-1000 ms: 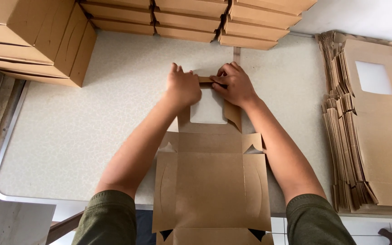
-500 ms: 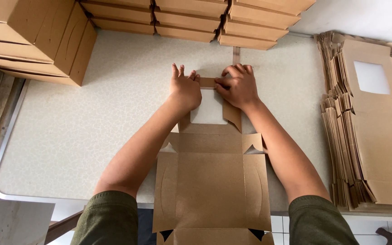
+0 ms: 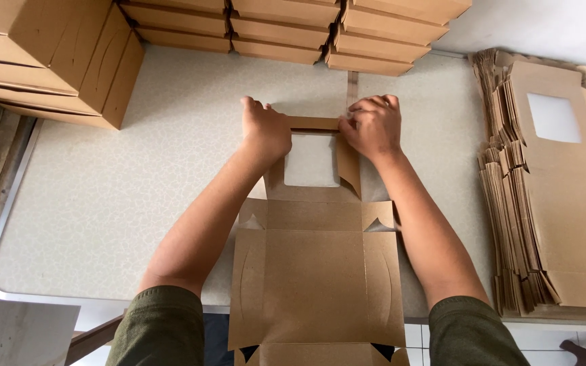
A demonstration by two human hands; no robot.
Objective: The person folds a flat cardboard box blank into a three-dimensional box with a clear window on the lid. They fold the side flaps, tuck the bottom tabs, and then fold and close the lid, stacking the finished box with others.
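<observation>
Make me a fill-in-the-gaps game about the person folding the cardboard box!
1. Both hands, left hand and right hand, press the far end of a flat ____ box blank.
2. The blank's lid panel has a square ____.
3. The stack of flat blanks lies on the person's ____ side.

Missing words: cardboard; window; right

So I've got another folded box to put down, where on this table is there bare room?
The widest bare patch of the table lies left of the flat box blank, below the boxes stacked at the far left. A narrower strip runs between the right hand and the pile of flat blanks. The back edge is crowded with a row of folded boxes.
</observation>
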